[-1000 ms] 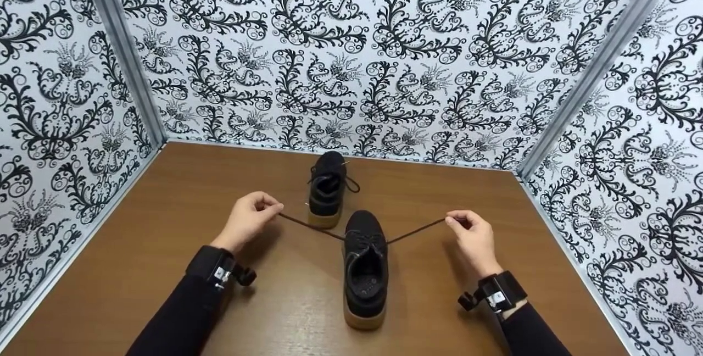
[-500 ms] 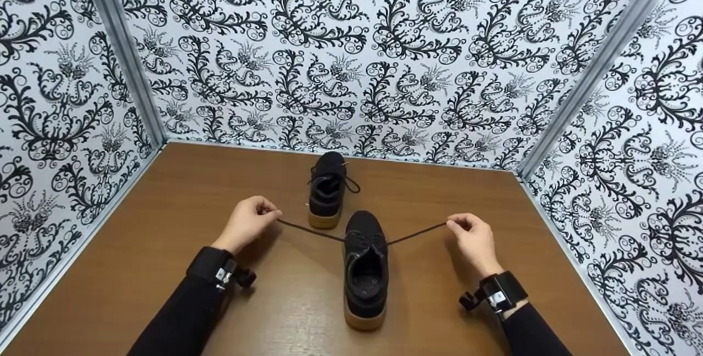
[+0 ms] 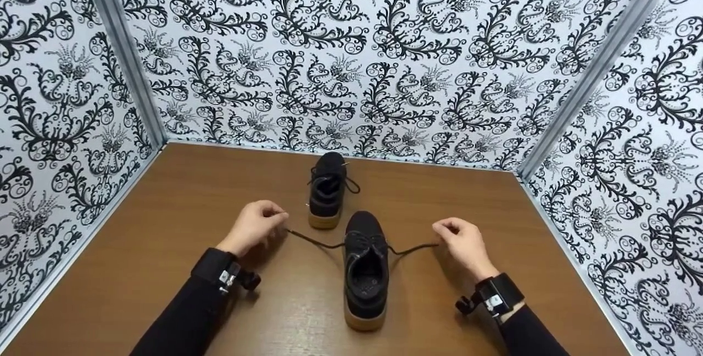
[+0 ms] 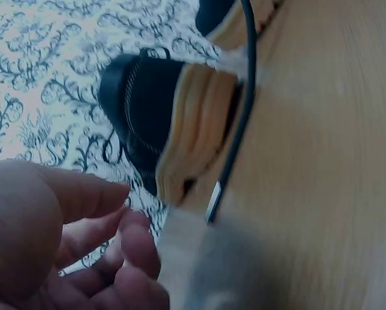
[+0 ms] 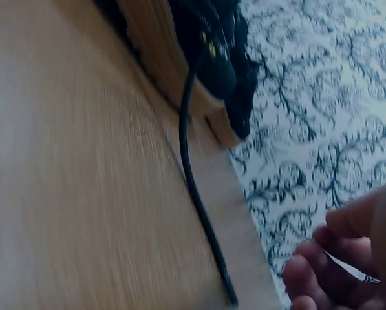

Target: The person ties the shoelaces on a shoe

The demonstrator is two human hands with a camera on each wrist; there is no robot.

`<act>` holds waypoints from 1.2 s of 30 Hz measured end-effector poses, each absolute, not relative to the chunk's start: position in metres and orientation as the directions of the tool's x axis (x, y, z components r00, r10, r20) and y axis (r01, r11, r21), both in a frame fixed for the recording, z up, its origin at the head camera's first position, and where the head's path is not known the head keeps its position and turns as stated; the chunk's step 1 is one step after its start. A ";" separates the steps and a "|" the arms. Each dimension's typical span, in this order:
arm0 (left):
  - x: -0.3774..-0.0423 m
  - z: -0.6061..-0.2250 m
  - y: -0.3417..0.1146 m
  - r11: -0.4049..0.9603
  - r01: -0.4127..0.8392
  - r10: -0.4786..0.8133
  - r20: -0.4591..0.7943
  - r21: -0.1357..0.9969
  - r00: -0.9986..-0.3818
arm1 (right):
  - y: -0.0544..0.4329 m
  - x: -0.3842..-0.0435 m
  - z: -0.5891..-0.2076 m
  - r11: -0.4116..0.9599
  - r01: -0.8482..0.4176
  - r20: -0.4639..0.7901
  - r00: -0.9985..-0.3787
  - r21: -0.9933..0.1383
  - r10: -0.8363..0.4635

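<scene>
A black shoe with a tan sole stands in the middle of the table, toe pointing away. From its eyelets one lace runs out left and another lace out right. My left hand is beside the left lace's end; the left wrist view has that end's metal tip apart from the loosely curled fingers. My right hand hovers close to the right lace's end. In the right wrist view, this lace hangs free of the loosely bent fingers.
A second black shoe, its laces looped at the sides, stands farther back and slightly left. The brown table meets a black-and-white patterned wall at the back, with similar walls left and right. Each wrist wears a black camera band.
Both hands have let go of the lace ends. The laces, pulled straight before, now sag and curve lower. My right hand has shifted slightly left; my left hand has moved a little toward the shoe.
</scene>
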State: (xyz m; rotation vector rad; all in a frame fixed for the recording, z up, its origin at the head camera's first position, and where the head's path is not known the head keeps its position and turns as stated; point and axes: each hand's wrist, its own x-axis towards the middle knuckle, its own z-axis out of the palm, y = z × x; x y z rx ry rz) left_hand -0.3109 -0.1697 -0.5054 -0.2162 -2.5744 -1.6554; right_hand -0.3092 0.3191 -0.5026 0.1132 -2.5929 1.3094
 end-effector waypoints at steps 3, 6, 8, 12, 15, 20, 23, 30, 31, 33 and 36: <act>-0.304 -0.500 -0.155 0.331 0.139 0.192 0.077 0.933 -0.978 | 0.306 -0.301 -0.499 0.543 -0.221 0.200 -0.975 -0.811 -0.097; -0.295 -0.496 -0.136 0.307 0.143 0.290 0.051 0.941 -0.956 | 0.291 -0.292 -0.497 0.480 -0.244 0.152 -0.963 -0.843 -0.223; -0.288 -0.492 -0.124 0.292 0.155 0.343 0.048 0.944 -0.938 | 0.283 -0.287 -0.496 0.443 -0.248 0.127 -0.950 -0.862 -0.286; -0.274 -0.488 -0.103 0.250 0.181 0.419 0.062 0.951 -0.906 | 0.270 -0.278 -0.495 0.395 -0.280 0.128 -0.921 -0.875 -0.369; -0.267 -0.487 -0.090 0.232 0.221 0.450 0.097 0.947 -0.888 | 0.264 -0.273 -0.495 0.365 -0.318 0.159 -0.901 -0.875 -0.403; -0.261 -0.493 -0.078 0.231 0.305 0.449 0.177 0.924 -0.876 | 0.258 -0.269 -0.498 0.332 -0.393 0.229 -0.869 -0.858 -0.438; -0.259 -0.497 -0.072 0.234 0.366 0.420 0.246 0.901 -0.874 | 0.255 -0.267 -0.499 0.323 -0.415 0.249 -0.859 -0.850 -0.448; -0.257 -0.506 -0.061 0.272 0.495 0.375 0.382 0.825 -0.844 | 0.249 -0.262 -0.500 0.276 -0.379 0.237 -0.868 -0.883 -0.436; -0.256 -0.507 -0.059 0.274 0.506 0.376 0.393 0.818 -0.839 | 0.248 -0.262 -0.501 0.267 -0.372 0.231 -0.868 -0.889 -0.439; -0.255 -0.508 -0.055 0.268 0.518 0.379 0.405 0.813 -0.832 | 0.246 -0.261 -0.501 0.251 -0.351 0.217 -0.872 -0.902 -0.438; -0.253 -0.509 -0.051 0.246 0.508 0.378 0.401 0.826 -0.835 | 0.243 -0.260 -0.503 0.209 -0.287 0.180 -0.890 -0.935 -0.420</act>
